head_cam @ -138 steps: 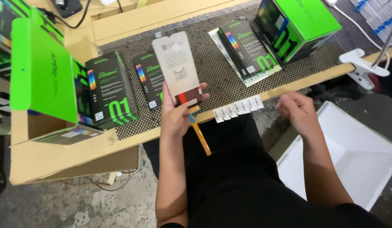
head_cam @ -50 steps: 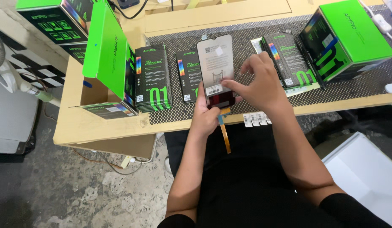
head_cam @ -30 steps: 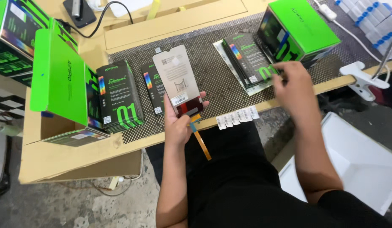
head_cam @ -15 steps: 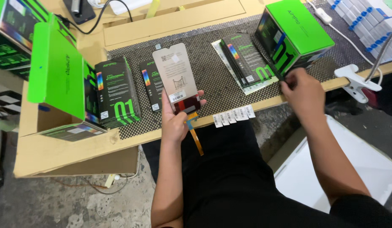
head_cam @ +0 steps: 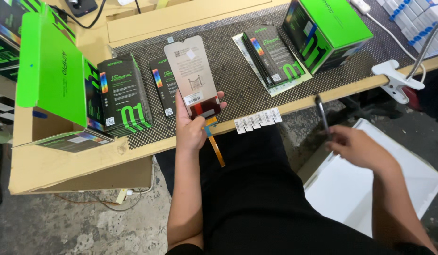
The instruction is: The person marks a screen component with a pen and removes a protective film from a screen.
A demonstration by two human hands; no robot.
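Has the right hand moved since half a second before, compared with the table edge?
Yes. The right hand, holding a thin dark tool, has come back from the table edge toward the body.

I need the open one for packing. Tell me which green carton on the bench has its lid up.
The green carton at the left edge: its lid stands raised, showing the cardboard inside. The right-hand green carton is closed.
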